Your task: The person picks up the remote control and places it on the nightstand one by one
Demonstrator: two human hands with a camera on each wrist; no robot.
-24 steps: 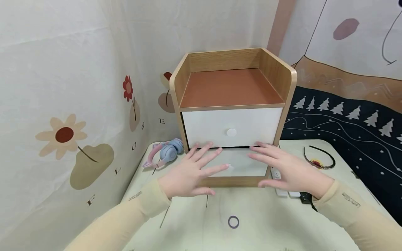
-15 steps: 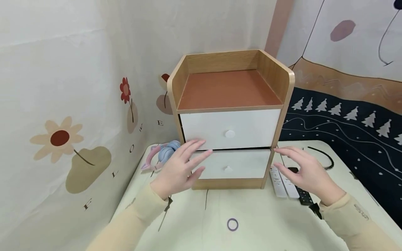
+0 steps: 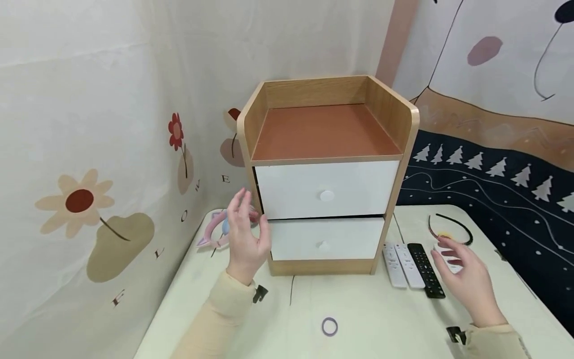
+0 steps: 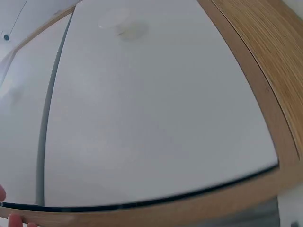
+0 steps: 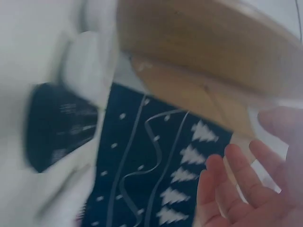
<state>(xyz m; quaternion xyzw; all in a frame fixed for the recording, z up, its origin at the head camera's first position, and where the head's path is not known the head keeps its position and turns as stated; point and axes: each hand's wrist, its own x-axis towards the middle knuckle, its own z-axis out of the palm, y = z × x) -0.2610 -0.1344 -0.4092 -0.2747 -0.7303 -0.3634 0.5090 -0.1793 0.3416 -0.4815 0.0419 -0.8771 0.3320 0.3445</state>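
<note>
A small wooden cabinet [image 3: 334,130] with an upper white drawer [image 3: 296,192] and a lower white drawer [image 3: 291,239] stands on the table; both drawers sit in the frame. My left hand [image 3: 245,244] is raised beside its left front edge, fingers extended, holding nothing. In the left wrist view, fingertips [image 4: 14,220] show at the lower corner near the drawer front. My right hand [image 3: 468,279] is above the table to the right, fingers relaxed and slightly bent, with nothing in it. Close to that hand lie a black headband [image 3: 466,231] and a black remote [image 3: 426,270].
Two white remotes [image 3: 394,266] lie beside the black one, right of the cabinet. Pink and blue headphones [image 3: 211,232] are partly hidden behind my left hand. A purple ring [image 3: 329,326] lies at the front of the table. Printed cloth hangs behind.
Both hands have moved away from the drawer fronts: the left to the cabinet's left edge, the right outward over the table's right side. The lower drawer and remotes have come into fuller view.
</note>
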